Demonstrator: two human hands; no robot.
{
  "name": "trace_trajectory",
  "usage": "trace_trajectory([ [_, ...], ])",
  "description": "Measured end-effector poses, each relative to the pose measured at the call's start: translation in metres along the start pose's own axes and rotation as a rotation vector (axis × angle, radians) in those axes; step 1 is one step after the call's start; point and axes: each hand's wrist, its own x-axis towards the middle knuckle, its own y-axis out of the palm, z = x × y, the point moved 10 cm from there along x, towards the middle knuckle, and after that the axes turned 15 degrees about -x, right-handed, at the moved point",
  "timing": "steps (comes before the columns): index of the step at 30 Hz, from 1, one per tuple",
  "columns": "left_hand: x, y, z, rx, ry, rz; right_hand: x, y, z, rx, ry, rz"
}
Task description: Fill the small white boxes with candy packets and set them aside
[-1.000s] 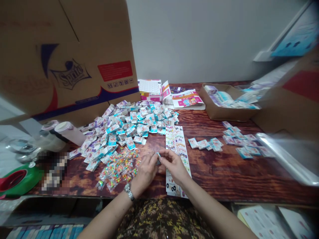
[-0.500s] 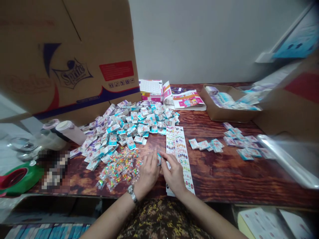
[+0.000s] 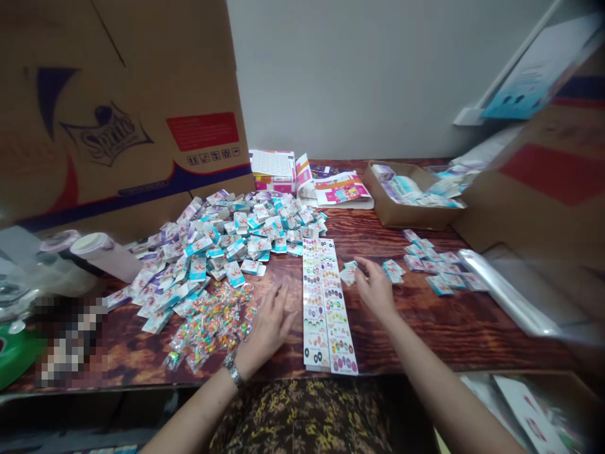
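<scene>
My left hand (image 3: 269, 321) lies flat on the wooden table (image 3: 425, 328) with fingers spread, beside a heap of small clear packets of coloured sweets (image 3: 212, 325). My right hand (image 3: 375, 287) reaches to the right of two long sticker strips (image 3: 324, 302). Its fingertips are at a small blue-and-white box (image 3: 350, 272) that sits among a short row of such boxes (image 3: 393, 270). Whether the fingers still pinch the box I cannot tell. A large pile of the same small boxes (image 3: 227, 243) covers the table's left middle.
A big cardboard carton (image 3: 118, 113) leans at the back left. A shallow cardboard tray (image 3: 401, 211) with packets stands at the back right, more small boxes (image 3: 439, 268) beside it. A clear film roll (image 3: 505, 293) lies at right. Bottles (image 3: 104, 255) and a green tape dispenser (image 3: 14, 353) sit at left.
Both hands were together over the sticker strips, working a small box. Now they are apart: the right hand has carried the box right to the row, the left rests flat.
</scene>
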Motion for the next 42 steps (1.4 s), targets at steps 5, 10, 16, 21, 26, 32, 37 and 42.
trace_trajectory([
  [5, -0.004, 0.017, 0.0, -0.056, 0.008, 0.084, 0.002, 0.053, 0.01, -0.323, -0.481, 0.414],
  [10, -0.003, 0.02, -0.006, -0.103, -0.006, 0.115, -0.014, 0.079, 0.014, -0.332, -0.589, 0.617],
  [16, 0.009, 0.023, -0.008, -0.238, -0.022, 0.124, -0.011, 0.065, 0.023, -0.247, -0.566, 0.451],
  [21, 0.019, 0.018, -0.017, -0.291, -0.008, 0.118, -0.019, 0.043, 0.057, -0.14, -0.591, 0.441],
  [26, 0.024, 0.012, -0.02, -0.351, 0.022, 0.112, -0.028, -0.016, 0.127, 0.15, -0.658, 0.47],
  [32, 0.022, 0.021, 0.015, -0.809, -0.327, 0.019, -0.024, -0.047, 0.158, 0.234, -0.623, 0.241],
  [37, 0.013, 0.025, 0.033, -1.352, -0.593, -0.168, -0.079, -0.009, 0.174, 0.131, -0.864, 0.386],
  [42, 0.008, 0.028, 0.022, -1.541, -0.67, -0.16, -0.07, 0.005, 0.161, 0.171, -0.708, 0.369],
])
